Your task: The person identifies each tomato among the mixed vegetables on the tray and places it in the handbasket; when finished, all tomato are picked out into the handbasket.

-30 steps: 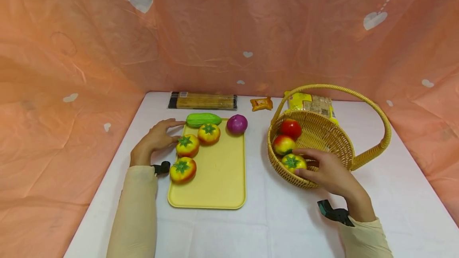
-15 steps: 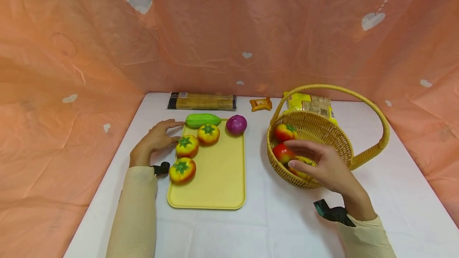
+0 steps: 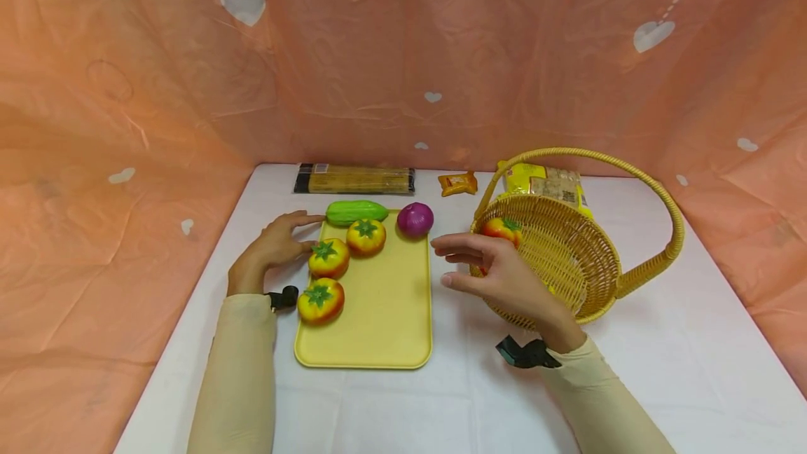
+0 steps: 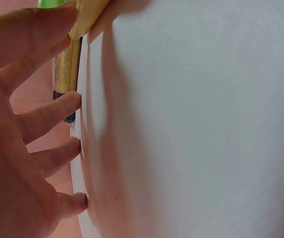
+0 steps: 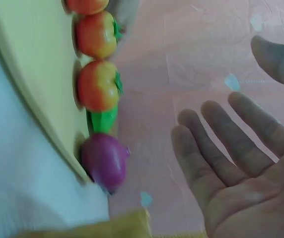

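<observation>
My left hand (image 3: 275, 247) rests at the left edge of the yellow tray (image 3: 384, 321), fingers extended and fingertips at the rim in the left wrist view. On the tray lie a green cucumber-like vegetable (image 3: 356, 212), a purple onion (image 3: 415, 220) and three yellow-red tomatoes (image 3: 321, 300) with green leaf tops. My right hand (image 3: 498, 272) hovers between the tray and the wicker basket (image 3: 592, 258), with nothing in its spread fingers, as the right wrist view shows. A red-yellow tomato (image 3: 502, 230) sits in the basket; the hand hides most of the other fruit there.
Behind the tray lies a packet of noodles (image 3: 362, 179). A small orange wrapped packet (image 3: 457, 183) is right of it, and a yellow bag (image 3: 542, 182) stands behind the basket. The basket's tall handle (image 3: 662, 202) arches above it.
My right hand first stirred the fruit in the basket, which shifted and rolled, then moved left out of it toward the tray with nothing in it. My left hand has stayed put.
</observation>
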Demonstrator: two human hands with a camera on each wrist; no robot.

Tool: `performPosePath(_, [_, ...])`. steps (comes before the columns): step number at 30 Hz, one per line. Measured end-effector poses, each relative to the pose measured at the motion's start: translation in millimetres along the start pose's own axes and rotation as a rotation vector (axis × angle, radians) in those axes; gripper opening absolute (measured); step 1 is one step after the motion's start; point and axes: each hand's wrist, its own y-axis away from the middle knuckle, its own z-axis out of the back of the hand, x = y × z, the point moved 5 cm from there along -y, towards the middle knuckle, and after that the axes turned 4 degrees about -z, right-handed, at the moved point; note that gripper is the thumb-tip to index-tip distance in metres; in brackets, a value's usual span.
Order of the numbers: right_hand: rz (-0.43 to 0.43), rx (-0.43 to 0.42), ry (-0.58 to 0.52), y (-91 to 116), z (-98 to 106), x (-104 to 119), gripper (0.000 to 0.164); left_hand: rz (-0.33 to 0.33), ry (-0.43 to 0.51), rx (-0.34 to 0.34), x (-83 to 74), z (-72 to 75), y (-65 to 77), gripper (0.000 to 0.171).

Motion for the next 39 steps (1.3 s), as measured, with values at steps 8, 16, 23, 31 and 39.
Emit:
performPosePath(8, [0.023, -0.002, -0.071, -37, -31, -4, 0.047, -0.004, 0.001, 0.003, 0.5, 0.9, -0.2, 0.060])
performPosePath(16, [0.083, -0.059, 0.012, -76, -54, -15, 0.049, 0.000, 0.006, 0.003, 0.4, 0.7, -0.2, 0.059])
performPosePath(23, [0.069, -0.066, 0.049, -105, -68, -25, 0.051, -0.002, 0.010, 0.004, -0.2, 0.9, 0.7, 0.060])
performPosePath(31, [0.010, -0.052, 0.209, -124, -78, -31, 0.058, 0.015, 0.017, 0.013, -0.1, -0.9, 0.4, 0.060])
performPosePath(39, [-0.072, -0.051, 0.236, -133, -85, -38, 0.061, 0.017, 0.012, 0.010, 1.0, -0.5, -0.7, 0.060])
